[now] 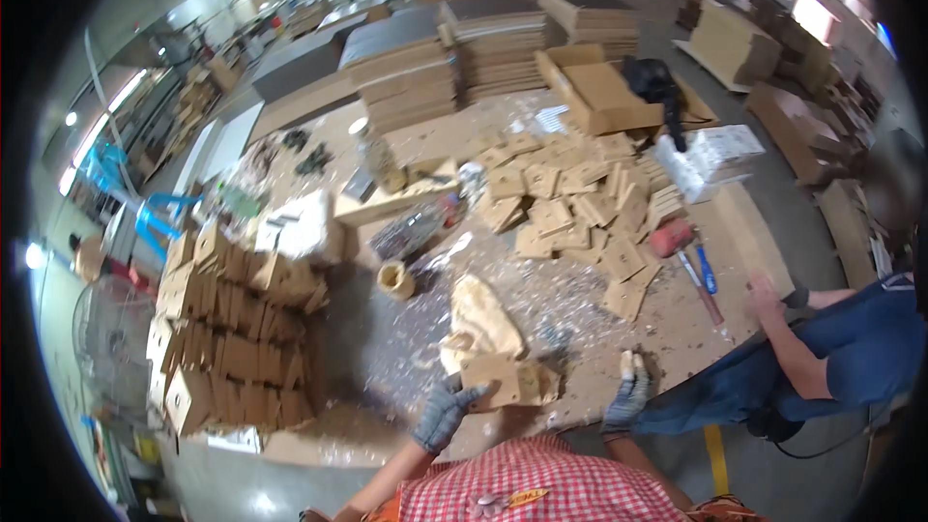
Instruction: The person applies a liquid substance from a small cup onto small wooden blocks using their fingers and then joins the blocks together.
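Observation:
My left hand (pixel 448 416), in a grey knit glove, is closed on a light-brown wooden board piece (pixel 491 380) with small holes. Another tan piece (pixel 537 383) shows at the board's right end, partly in shadow. Right behind the board lies a cream cloth (pixel 483 319). My right hand (pixel 626 401), also gloved with bare fingertips, rests at the table's near edge, fingers stretched forward and nothing visible in them. Beyond it spreads a loose heap of similar pieces (pixel 570 203). Tall stacks of such pieces (pixel 232 348) stand at the left.
A red-headed mallet (pixel 672 239) and a blue-handled tool (pixel 708 271) lie right of the heap. A roll of tape (pixel 395 278) and a plastic bottle (pixel 411 232) sit mid-table. At right, a co-worker's arm (pixel 793 343) reaches onto the table. Board stacks (pixel 498 53) line the back.

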The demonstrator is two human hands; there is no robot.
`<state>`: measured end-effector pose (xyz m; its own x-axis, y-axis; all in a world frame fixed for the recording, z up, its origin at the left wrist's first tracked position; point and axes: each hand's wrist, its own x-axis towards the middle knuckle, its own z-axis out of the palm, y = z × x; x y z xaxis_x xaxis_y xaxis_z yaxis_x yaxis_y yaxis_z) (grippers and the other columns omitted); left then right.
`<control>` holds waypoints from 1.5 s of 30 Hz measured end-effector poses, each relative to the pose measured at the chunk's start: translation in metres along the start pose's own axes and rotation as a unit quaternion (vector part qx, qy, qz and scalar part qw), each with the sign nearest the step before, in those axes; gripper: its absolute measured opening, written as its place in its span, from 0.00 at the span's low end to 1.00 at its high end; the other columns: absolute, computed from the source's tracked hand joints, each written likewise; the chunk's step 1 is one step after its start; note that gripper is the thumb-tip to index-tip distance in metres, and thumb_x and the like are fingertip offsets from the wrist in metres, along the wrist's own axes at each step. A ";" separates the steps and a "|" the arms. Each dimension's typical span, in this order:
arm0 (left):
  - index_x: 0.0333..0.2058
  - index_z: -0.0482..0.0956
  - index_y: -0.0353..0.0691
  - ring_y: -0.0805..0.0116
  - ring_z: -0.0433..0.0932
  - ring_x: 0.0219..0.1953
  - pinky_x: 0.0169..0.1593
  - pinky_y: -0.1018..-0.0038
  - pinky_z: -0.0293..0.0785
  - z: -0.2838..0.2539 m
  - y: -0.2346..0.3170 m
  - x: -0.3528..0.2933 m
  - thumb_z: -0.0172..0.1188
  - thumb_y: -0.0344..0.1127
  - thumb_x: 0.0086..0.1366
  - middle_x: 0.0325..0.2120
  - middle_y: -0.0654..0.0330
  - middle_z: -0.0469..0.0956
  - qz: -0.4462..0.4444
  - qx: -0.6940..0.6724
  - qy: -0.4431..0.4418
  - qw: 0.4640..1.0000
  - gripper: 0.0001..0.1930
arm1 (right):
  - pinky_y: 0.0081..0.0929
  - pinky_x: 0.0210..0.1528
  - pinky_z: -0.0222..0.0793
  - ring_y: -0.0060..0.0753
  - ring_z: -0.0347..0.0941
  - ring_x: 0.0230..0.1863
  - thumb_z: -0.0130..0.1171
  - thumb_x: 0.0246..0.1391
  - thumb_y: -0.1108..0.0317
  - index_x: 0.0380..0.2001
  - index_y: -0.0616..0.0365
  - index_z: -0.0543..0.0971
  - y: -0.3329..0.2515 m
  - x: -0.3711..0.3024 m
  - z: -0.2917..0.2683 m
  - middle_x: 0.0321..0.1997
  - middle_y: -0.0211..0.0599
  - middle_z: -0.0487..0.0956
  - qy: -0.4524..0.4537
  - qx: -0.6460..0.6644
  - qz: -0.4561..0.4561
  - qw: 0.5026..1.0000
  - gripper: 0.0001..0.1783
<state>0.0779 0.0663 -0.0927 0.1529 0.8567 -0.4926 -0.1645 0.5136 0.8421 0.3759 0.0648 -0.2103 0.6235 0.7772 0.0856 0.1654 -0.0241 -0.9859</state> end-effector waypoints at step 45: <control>0.40 0.78 0.30 0.77 0.77 0.32 0.36 0.76 0.75 -0.052 0.054 -0.070 0.66 0.41 0.57 0.28 0.60 0.79 0.060 -0.126 -0.022 0.990 0.19 | 0.32 0.55 0.65 0.37 0.71 0.49 0.60 0.50 0.71 0.43 0.58 0.79 -0.219 -0.081 0.096 0.46 0.39 0.77 -0.341 -0.067 -0.335 0.876 0.15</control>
<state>0.0079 0.0364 -0.0241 0.1596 0.9122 -0.3774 -0.4205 0.4087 0.8100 0.2156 0.0671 -0.0153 -0.2423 0.8389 0.4874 0.4356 0.5429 -0.7180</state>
